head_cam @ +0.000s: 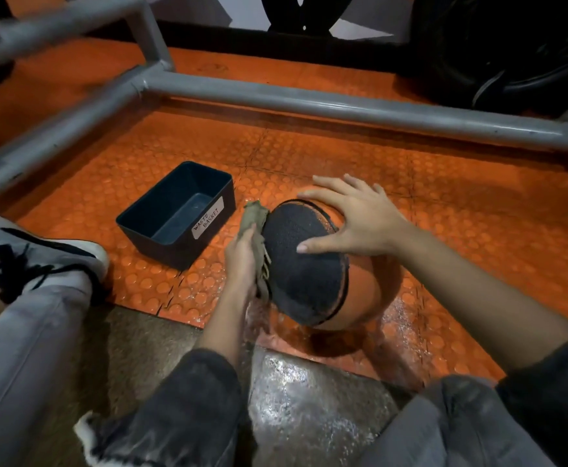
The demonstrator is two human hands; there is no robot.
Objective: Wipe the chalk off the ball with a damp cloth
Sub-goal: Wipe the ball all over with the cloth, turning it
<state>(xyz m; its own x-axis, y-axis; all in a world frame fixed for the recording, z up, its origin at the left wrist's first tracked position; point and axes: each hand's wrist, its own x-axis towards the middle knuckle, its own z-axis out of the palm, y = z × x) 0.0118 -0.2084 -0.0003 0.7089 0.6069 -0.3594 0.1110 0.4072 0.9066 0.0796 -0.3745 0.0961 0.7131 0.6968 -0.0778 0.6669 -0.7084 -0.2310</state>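
**Wiping step, in progress.** You are steadying the ball (309, 274) with your right hand (357, 220). Its fingers are spreading apart and lying flat across the ball's top, gripping nothing. Your left hand (242, 261) is pressing the cloth (255, 217) against the ball's left flank. The thumb is lying over the fabric, and the fingers appear to be curling round it, though their tips are hidden behind the cloth. The ball is sitting on the mat (444, 197), which is glistening wet on the ball's near side. A bin (161, 244) is standing just left of the ball, apart from it. Pale dust is showing along the seams of the dark panel facing you, so the wiping is judged unfinished. Judged next move: you are going to need to roll the ball under your right palm to bring unwiped surface to the cloth, while pressing firmly enough that the wet ball is not slipping away.
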